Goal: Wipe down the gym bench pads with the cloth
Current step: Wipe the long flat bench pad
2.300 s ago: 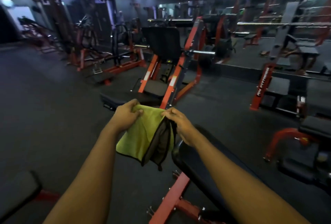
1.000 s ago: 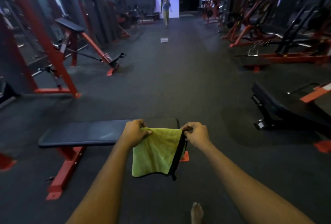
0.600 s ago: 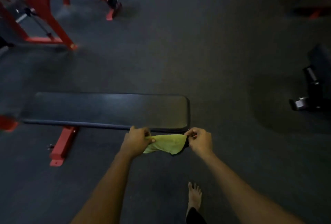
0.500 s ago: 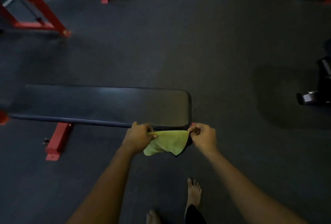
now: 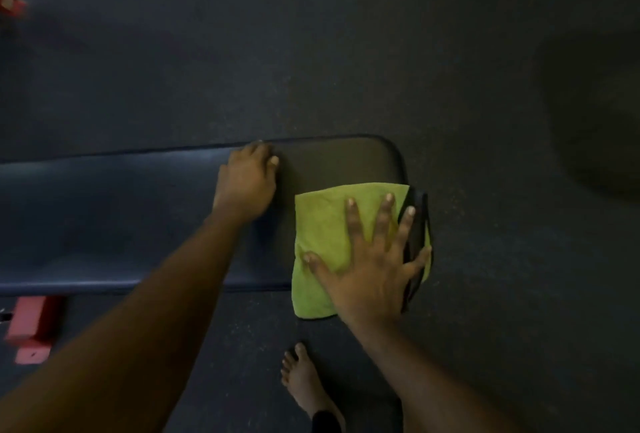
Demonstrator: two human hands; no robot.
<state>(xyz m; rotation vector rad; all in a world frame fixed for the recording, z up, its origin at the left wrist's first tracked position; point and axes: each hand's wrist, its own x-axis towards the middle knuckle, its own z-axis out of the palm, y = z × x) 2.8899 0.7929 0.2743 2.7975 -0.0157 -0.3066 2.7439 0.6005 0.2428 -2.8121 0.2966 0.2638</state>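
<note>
And there it goes: the cloth (image 5: 329,242) is down on the pad! Half a second ago it was pinched between both hands, hanging in the air just short of the bench; now it lies folded on the right end of the bench pad (image 5: 138,211), its near edge drooping over the front side and a dark underside poking out past the pad's end.

The right hand (image 5: 370,259) is spread flat on top of the cloth, fingers fanned, palm pressing it into the vinyl, not gripping, just pinning it under an open hand. The left hand (image 5: 247,183) has let go of the cloth altogether and now rests, loosely curled and holding nothing, on the bare pad just beside the cloth, fingertips near the far edge. It looks like a brace for the body as the person leans in.

The view has tipped almost straight down, too: one bare foot (image 5: 304,380) shows on the dark floor (image 5: 346,52) below the bench, with a red frame foot (image 5: 29,328) off to the left.

What does that mean? To my eye the unfolding and lining-up is over and the wiping proper is about to begin. The whole long stretch of pad to the left looks untouched, so the obvious job ahead is a sweep leftwards along it, and that bracing hand sits right in the path.
</note>
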